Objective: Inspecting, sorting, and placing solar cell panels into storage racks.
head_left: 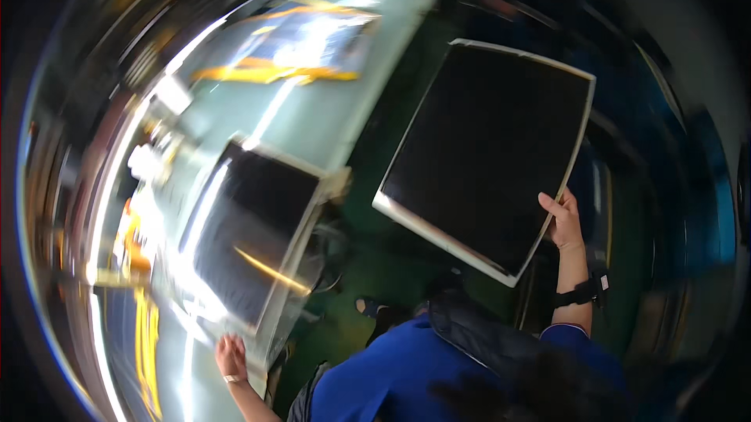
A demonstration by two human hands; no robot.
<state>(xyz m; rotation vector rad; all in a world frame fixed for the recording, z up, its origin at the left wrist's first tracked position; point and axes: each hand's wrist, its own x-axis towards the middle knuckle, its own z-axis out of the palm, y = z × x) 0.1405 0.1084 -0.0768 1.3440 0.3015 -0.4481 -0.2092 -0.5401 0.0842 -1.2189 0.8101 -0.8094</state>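
Note:
On the right, my right hand [565,219] grips a large flat rectangular panel [489,152] by its right edge, thumb on top of the dark face. The panel has a thin pale border and is held in the air, tilted, above the dark green floor. My left hand [231,355] is loosely curled with nothing visible in it, just below the near end of a second dark panel [262,195]. That glossy panel lies on the pale workbench [313,129] and reflects the lights; clear film seems to cover its near part.
A shiny sheet with yellow edging [305,39] lies farther along the bench. Yellow strips [146,351] and blurred orange-and-white items [137,238] are at the left. A dark round object [328,254] stands beside the bench. Blurred dark shapes fill the far right.

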